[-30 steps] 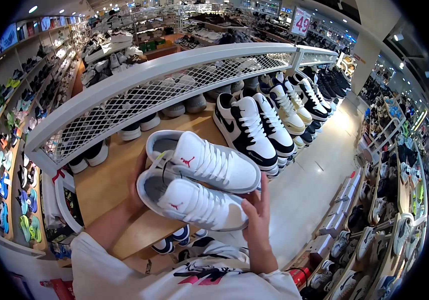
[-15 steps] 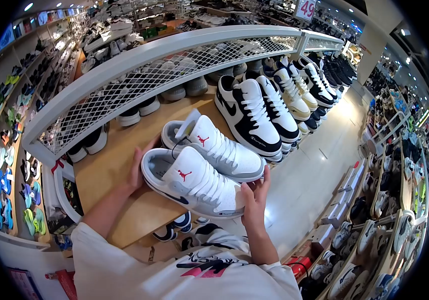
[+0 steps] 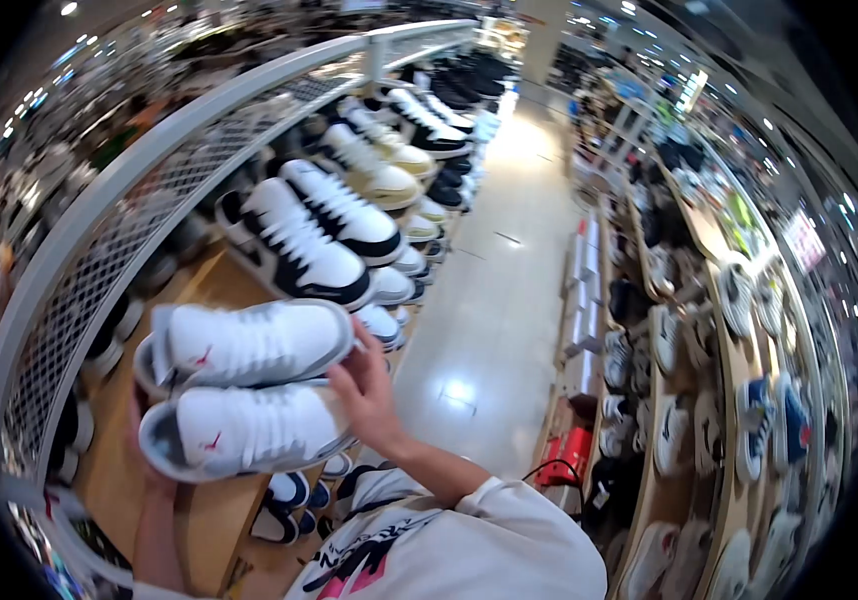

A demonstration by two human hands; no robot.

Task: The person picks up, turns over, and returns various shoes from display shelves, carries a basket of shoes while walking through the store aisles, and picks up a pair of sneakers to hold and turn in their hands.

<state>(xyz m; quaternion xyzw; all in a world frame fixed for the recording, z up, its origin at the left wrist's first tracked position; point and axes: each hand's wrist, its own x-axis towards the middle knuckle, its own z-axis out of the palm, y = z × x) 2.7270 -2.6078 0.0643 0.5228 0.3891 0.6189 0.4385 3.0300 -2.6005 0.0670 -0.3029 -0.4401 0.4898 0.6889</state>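
A pair of white and grey sneakers (image 3: 249, 430) with red emblems on the tongues is held side by side above the wooden shelf (image 3: 114, 500). My left hand (image 3: 147, 455) supports the heel end, its fingers mostly hidden behind the shoes. At the toe end, my right hand (image 3: 364, 390) is closed on the pair, thumb on the near side and fingers at the far side. Just beyond the held pair stand black and white sneakers (image 3: 314, 260) on the shelf, with cream and white ones (image 3: 374, 165) farther along.
A white mesh rail (image 3: 164, 140) runs along the back of the shelf. To the right lies a shiny aisle floor (image 3: 479, 330), bordered by stacked white boxes (image 3: 581, 310), a red box (image 3: 564, 458) and long racks of shoes (image 3: 724, 370).
The view has swung to the right, showing more of the aisle. The held pair and both hands now appear farther left in view, and the shoes have turned slightly.
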